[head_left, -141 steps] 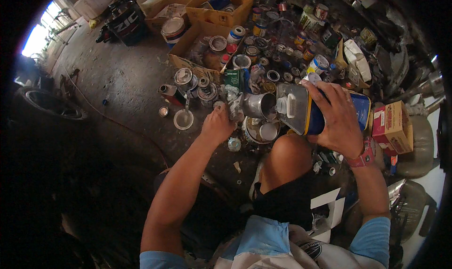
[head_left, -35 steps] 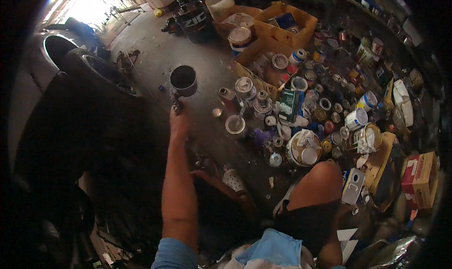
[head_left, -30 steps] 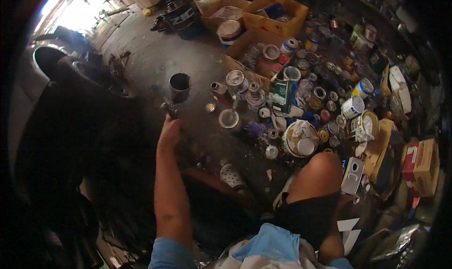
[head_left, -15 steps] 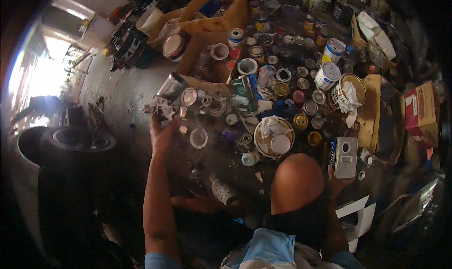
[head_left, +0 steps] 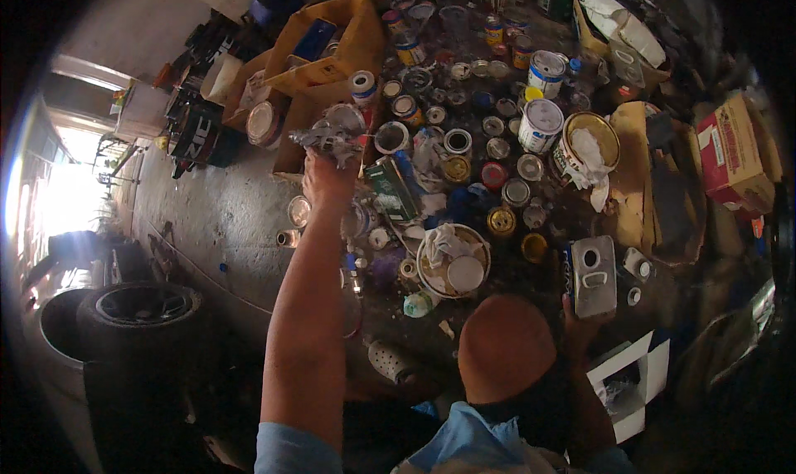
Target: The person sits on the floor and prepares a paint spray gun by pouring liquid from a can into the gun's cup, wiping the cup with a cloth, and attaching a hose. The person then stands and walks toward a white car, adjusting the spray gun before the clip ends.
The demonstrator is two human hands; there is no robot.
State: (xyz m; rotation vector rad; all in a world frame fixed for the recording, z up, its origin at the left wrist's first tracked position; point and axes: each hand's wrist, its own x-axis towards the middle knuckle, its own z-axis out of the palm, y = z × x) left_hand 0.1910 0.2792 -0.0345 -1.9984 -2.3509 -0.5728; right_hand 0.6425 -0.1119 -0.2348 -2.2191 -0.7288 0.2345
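Note:
My left hand is raised at the end of my outstretched arm, closed round a grey, paint-stained thing shaped like a spray gun. It is blurred, and my fingers hide part of it. Behind it stands an open cardboard box with a round tub inside. At the lower right, my right hand grips the lower left edge of a rectangular metal can with a round opening on top. A green tin leans among the cans to the right of my left wrist.
Many paint cans crowd the floor, among them a white bucket holding a rag and a lid. My bent knee rises beside it. A red and tan carton is at the right, and a wheel at the left. A white box lies open.
My left hand has moved forward and right with the grey thing, from over the bare floor to the cardboard box. My right hand stays at the metal can. The whole view has shifted.

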